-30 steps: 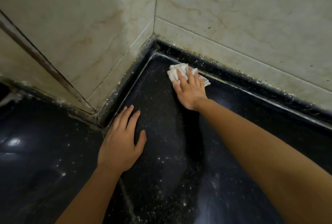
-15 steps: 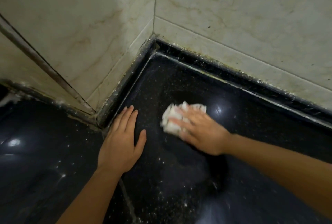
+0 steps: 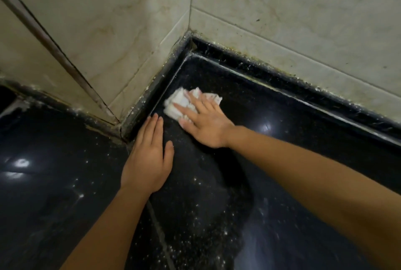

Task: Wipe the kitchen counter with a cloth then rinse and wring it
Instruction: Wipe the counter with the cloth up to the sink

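A crumpled white cloth [image 3: 180, 102] lies on the black speckled counter [image 3: 271, 118], close to the raised black rim at the left wall. My right hand [image 3: 204, 122] presses flat on the cloth, fingers spread over it and pointing left toward the wall. My left hand [image 3: 147, 157] rests palm down on the counter just in front of the cloth, fingers together, holding nothing. The two hands are a short gap apart.
Beige marble-look tiled walls [image 3: 282, 9] meet in a corner behind the counter. A raised black rim [image 3: 303, 87] with white grime runs along both walls. A jutting wall corner [image 3: 108, 105] stands left of my left hand. Specks of dust dot the counter [image 3: 206, 237].
My right hand has slid the cloth from the back rim toward me, then left and slightly away, up against the left wall's rim. My left hand has stayed in place.
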`<state>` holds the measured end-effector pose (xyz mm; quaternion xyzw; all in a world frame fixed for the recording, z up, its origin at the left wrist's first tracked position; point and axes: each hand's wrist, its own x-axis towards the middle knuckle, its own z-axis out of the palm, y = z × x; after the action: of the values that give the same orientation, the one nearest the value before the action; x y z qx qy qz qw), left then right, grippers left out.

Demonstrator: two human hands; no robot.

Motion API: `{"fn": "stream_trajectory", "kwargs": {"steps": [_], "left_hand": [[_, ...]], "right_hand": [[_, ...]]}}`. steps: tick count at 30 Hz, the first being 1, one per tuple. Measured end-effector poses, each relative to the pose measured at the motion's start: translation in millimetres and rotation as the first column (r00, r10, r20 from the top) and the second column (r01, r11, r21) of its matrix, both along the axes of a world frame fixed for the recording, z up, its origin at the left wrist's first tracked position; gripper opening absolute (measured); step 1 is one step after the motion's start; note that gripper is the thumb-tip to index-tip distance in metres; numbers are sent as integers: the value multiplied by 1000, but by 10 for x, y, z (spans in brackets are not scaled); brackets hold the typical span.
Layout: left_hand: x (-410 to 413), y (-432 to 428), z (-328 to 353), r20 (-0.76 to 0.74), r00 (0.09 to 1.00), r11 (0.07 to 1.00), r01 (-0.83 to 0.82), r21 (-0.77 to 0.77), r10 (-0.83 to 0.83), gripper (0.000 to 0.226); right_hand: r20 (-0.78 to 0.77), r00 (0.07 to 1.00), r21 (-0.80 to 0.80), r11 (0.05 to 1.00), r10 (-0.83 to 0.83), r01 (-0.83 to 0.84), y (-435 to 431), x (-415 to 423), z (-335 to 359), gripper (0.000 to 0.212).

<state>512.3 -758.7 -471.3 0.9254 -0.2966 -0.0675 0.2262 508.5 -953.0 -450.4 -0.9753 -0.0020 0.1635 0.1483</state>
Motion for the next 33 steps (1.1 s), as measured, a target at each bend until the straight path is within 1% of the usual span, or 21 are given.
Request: {"fn": "stream_trajectory", "kwargs": {"steps": [2,5,9,11,13,15,17,19,21,23,26,29,33], "left_hand": [[-10,2,33,-8,1000,1000,-7,-25,6,61],[-25,6,66,-1,1000,999,-18,-30,18,55],[-64,-5,62,44,999,995,-17,96,13,52],[-106,2,86,89,996,985,-8,173,-7,52],[-203,38,133,123,992,976,10,218,-38,49],[-388,90,201,140,988,978,27,206,-57,47],[-638,150,263,134,989,982,34,186,-60,47],[-925,223,301,125,990,983,37,180,-60,47],[-1229,303,312,113,992,984,27,176,-48,48],[-1539,371,317,95,995,987,7,163,-23,53],[-2024,484,322,80,997,990,-29,141,18,61],[-2482,669,325,77,996,985,-63,159,52,57],[-3012,980,271,50,976,961,-216,170,211,55]], "right_hand": [[-2,998,19,998,65,-65,98,-374,1,53],[-24,995,1,995,96,-96,168,-820,-9,52],[-57,985,-12,986,165,-166,106,-1394,21,50],[-92,991,-17,995,101,-103,-18,-1660,59,48],[-130,991,-61,998,-39,31,-192,-1898,108,49],[-157,970,-112,980,-183,167,-356,-2125,155,50],[-184,938,-132,953,-294,272,-420,-2333,200,50],[-210,909,-114,932,-360,343,-338,-2501,232,52],[-217,902,-89,928,-373,363,-165,-2626,252,54],[-216,915,-63,940,-342,336,26,-2737,256,54],[-198,950,-36,971,-240,238,340,-2924,227,53],[-171,978,-37,993,-120,115,619,-3142,192,53],[-153,984,-49,994,88,-97,775,-3494,165,58]]}}
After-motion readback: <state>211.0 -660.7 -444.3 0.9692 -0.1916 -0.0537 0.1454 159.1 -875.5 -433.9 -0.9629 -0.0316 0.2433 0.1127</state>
